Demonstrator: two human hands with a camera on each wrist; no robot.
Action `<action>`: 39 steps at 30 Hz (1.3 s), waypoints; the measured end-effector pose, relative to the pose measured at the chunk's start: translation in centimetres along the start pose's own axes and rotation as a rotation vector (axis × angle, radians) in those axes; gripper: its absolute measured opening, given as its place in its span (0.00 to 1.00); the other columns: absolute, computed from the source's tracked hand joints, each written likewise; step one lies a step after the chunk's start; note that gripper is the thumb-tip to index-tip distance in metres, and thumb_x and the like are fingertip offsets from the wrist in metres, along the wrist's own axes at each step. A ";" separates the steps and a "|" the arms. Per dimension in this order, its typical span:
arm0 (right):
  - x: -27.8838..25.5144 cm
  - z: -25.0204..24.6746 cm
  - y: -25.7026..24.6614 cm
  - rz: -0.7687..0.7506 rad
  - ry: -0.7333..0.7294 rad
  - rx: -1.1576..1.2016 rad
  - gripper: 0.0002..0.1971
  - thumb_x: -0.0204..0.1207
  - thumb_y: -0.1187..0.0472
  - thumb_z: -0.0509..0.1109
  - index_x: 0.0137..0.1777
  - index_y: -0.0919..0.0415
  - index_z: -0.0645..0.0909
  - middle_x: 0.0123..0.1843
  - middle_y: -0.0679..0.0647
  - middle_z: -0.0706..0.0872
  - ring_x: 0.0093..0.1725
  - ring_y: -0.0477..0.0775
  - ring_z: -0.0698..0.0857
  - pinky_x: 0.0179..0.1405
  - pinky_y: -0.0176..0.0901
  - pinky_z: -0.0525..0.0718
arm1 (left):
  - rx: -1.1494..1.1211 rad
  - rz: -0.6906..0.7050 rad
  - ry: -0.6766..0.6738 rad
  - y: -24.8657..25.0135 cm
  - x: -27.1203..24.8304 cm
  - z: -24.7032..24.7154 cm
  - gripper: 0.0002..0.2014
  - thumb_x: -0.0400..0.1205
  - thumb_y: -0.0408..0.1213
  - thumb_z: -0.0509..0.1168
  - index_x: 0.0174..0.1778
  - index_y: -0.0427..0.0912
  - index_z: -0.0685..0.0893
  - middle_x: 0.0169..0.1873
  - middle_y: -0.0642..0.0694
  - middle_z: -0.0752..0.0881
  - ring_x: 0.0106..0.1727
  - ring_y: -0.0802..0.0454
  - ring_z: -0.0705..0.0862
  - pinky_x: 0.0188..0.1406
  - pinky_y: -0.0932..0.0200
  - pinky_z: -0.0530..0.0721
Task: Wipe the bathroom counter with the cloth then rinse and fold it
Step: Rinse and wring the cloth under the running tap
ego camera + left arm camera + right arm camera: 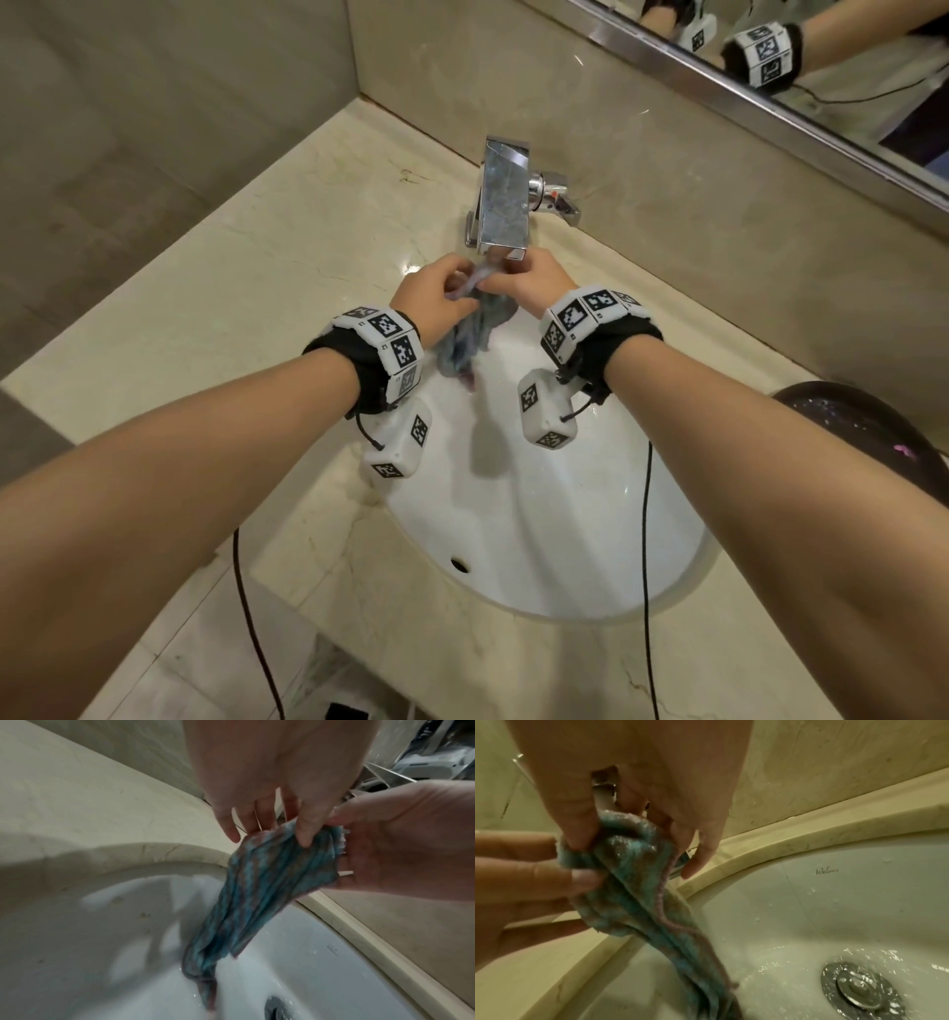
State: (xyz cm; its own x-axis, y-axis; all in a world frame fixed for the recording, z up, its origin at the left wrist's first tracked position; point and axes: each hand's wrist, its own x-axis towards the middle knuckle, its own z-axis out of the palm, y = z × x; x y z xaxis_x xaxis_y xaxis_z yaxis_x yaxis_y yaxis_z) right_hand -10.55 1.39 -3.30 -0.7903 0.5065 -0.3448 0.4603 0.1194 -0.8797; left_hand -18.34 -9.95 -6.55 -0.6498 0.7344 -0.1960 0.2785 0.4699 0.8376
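Left hand (431,298) and right hand (534,285) both pinch the wet blue-striped terry cloth (470,334) (bunched) under the chrome faucet (503,205), at twelve o'clock above the white oval sink (565,514).

This is a bathroom. A white oval sink (539,539) is set under a cream marble tabletop (246,288), with a chrome faucet (503,200) standing at the sink's far rim and a metal drain (862,990) in its bottom. Behind the faucet rises a marble backsplash (667,154), and above that hangs a metal-framed mirror (821,77). Left of the sink, tiled wall (128,128) closes the corner.
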 end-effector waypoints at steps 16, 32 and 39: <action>0.5 -0.8 0.8 0.117 0.104 -0.021 0.10 0.73 0.72 0.67 0.54 0.65 0.80 0.45 0.56 0.81 0.45 0.53 0.80 0.39 0.37 0.77 | -0.091 -0.081 -0.011 -1.8 0.6 -1.2 0.11 0.78 0.31 0.67 0.34 0.51 0.78 0.40 0.42 0.84 0.44 0.48 0.81 0.48 0.56 0.78; -0.2 -0.7 0.5 0.154 -0.056 -0.171 0.11 0.72 0.73 0.65 0.37 0.56 0.74 0.32 0.52 0.76 0.29 0.47 0.75 0.23 0.29 0.73 | -0.030 -0.061 -0.059 1.0 1.1 -0.4 0.08 0.78 0.30 0.66 0.51 0.36 0.86 0.41 0.43 0.83 0.44 0.49 0.80 0.39 0.70 0.80; -0.3 0.0 0.2 0.170 -0.146 -0.542 0.16 0.75 0.67 0.65 0.63 0.64 0.78 0.48 0.57 0.80 0.40 0.53 0.77 0.25 0.31 0.71 | -0.282 -0.089 -0.045 1.1 0.4 -0.9 0.10 0.80 0.24 0.59 0.53 0.35 0.83 0.44 0.39 0.84 0.50 0.43 0.83 0.56 0.47 0.83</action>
State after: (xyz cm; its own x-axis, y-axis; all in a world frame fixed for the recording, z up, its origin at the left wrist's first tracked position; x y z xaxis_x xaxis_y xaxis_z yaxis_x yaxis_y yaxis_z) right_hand -10.21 1.30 -3.39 -0.7170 0.4382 -0.5421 0.6964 0.4861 -0.5280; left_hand -18.97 -9.59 -5.22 -0.6295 0.7199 -0.2924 0.0102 0.3839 0.9233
